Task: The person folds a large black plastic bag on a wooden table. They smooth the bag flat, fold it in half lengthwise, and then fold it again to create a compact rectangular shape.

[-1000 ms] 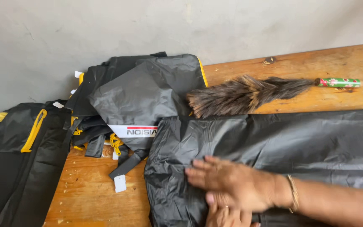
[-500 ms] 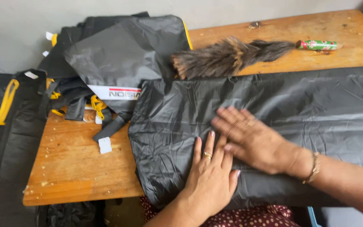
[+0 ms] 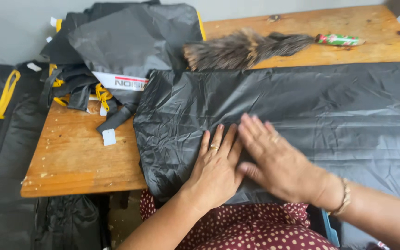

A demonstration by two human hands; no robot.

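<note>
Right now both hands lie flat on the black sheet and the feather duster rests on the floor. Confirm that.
Not quite. Both the left hand and right hand lie flat on the black sheet, but the feather duster rests on the wooden table, as the head view shows.

The black sheet runs off the right edge, so its full length cannot be told, and its near border drops out of sight over the front of the desk. The right hand is smeared by motion, its fingertips soft, and it covers part of the left hand. Both forearms leave by the bottom edge. The feather duster hides its bristle base behind the sheet's far fold. The heap of black and yellow bags is clipped at the top, and how many lie in it cannot be told.
</note>
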